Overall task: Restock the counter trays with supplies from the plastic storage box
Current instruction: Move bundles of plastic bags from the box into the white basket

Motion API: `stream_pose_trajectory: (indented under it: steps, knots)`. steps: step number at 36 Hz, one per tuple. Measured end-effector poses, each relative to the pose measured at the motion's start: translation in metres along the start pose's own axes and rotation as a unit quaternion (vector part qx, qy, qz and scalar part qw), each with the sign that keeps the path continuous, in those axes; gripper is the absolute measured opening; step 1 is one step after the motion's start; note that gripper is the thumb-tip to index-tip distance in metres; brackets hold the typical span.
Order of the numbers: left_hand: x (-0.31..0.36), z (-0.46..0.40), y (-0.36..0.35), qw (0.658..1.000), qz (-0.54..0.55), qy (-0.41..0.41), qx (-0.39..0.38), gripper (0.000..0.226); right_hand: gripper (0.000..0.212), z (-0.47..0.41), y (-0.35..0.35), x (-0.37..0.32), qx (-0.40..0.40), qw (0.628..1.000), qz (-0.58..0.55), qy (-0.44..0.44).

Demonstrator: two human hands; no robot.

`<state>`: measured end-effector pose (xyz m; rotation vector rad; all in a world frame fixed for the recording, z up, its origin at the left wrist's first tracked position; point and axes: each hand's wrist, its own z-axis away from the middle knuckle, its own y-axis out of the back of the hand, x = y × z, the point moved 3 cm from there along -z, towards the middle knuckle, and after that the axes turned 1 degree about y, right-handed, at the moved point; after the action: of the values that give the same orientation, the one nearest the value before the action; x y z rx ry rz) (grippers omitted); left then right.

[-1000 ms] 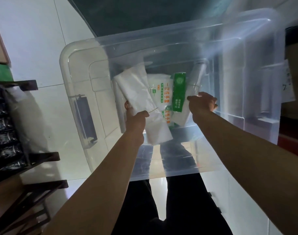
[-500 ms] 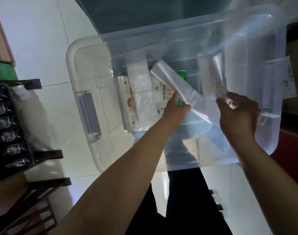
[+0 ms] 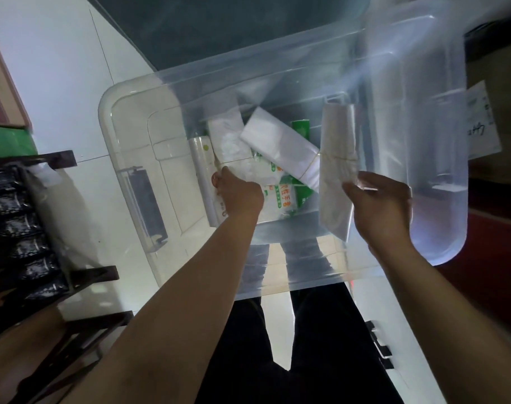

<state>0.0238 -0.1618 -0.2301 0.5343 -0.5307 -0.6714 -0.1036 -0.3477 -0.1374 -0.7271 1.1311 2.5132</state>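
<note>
A clear plastic storage box (image 3: pixel 126 147) stands open on the white floor in front of me. Inside lie several bundles of clear plastic bags and green-printed glove packs (image 3: pixel 286 196). My right hand (image 3: pixel 379 205) holds up a rubber-banded bundle of clear bags (image 3: pixel 337 158) above the box's right side. My left hand (image 3: pixel 238 193) reaches into the box and grips a white bag bundle (image 3: pixel 228 141) lying beside a roll pack (image 3: pixel 203 164). Another bag bundle (image 3: pixel 280 144) lies slanted across the middle.
The box's clear lid (image 3: pixel 417 126) leans upright at the right. A dark wooden rack (image 3: pixel 53 275) with black packets (image 3: pixel 18 223) stands at the left. A cardboard box with a paper label (image 3: pixel 481 121) is at the far right. My dark-trousered legs are below the box.
My right hand has lifted its banded bundle more upright. My left hand has moved left from the slanted bundle to the white bundle at the box's left side.
</note>
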Motion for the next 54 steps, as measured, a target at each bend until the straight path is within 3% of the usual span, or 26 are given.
stream_pose_trajectory:
  steps: [4,10,15,22,24,26,27,28,29,30,32,35,39,43,49,54]
  knots:
    - [0.012,-0.004,-0.009,0.998,0.024,0.038,0.037,0.059,0.035,-0.005,0.005,0.003,-0.011,1.000,-0.009,-0.018]
    - [0.019,-0.007,-0.021,0.994,-0.010,0.059,0.087,0.060,0.034,-0.008,0.012,0.007,-0.037,0.994,-0.081,-0.064]
    - [0.021,-0.005,-0.026,0.990,-0.033,0.080,0.116,0.066,0.019,-0.004,0.012,0.007,-0.047,0.984,-0.148,-0.087]
    - [0.023,-0.006,-0.030,0.991,-0.025,0.111,0.076,0.086,0.013,0.005,0.005,0.004,-0.080,0.976,-0.175,-0.098]
    - [0.023,-0.013,-0.027,0.993,-0.056,0.097,0.032,0.075,0.012,0.006,0.007,0.005,-0.083,0.975,-0.181,-0.097]
    - [0.021,-0.019,-0.013,0.995,-0.057,0.040,0.064,0.056,0.011,0.007,0.009,0.004,-0.088,0.974,-0.187,-0.095]
    - [0.018,-0.023,-0.008,0.998,-0.053,0.006,0.040,0.044,0.010,0.007,0.010,0.005,-0.088,0.974,-0.189,-0.093]
    - [0.017,-0.023,-0.010,0.989,-0.147,-0.006,0.001,0.033,0.009,0.008,0.012,0.005,-0.087,0.974,-0.190,-0.091]
    - [0.023,-0.021,-0.007,0.970,-0.240,-0.027,0.015,0.026,0.008,0.009,0.013,0.004,-0.085,0.973,-0.192,-0.090]
    - [0.030,-0.023,-0.005,0.964,-0.260,-0.036,0.039,0.023,0.008,0.011,0.014,0.004,-0.085,0.973,-0.196,-0.090]
    - [0.029,-0.022,-0.002,0.994,-0.104,0.021,-0.010,0.033,0.008,0.016,0.016,0.002,-0.090,0.971,-0.202,-0.088]
    - [0.027,-0.008,0.012,0.992,0.064,0.084,-0.070,0.051,0.007,0.027,0.021,-0.005,-0.101,0.970,-0.207,-0.076]
    - [0.014,0.033,0.042,0.976,0.129,0.094,-0.147,0.056,0.018,0.046,0.035,-0.021,-0.125,0.967,-0.212,-0.069]
    - [0.005,0.077,0.079,0.952,0.204,0.050,-0.225,0.062,0.026,0.068,0.057,-0.043,-0.161,0.961,-0.219,-0.055]
    - [0.023,0.126,0.131,0.912,0.272,-0.028,-0.305,0.056,0.009,0.096,0.098,-0.080,-0.217,0.947,-0.235,-0.027]
    - [0.052,0.160,0.171,0.865,0.323,-0.091,-0.374,0.057,0.013,0.116,0.126,-0.103,-0.241,0.945,-0.222,0.024]
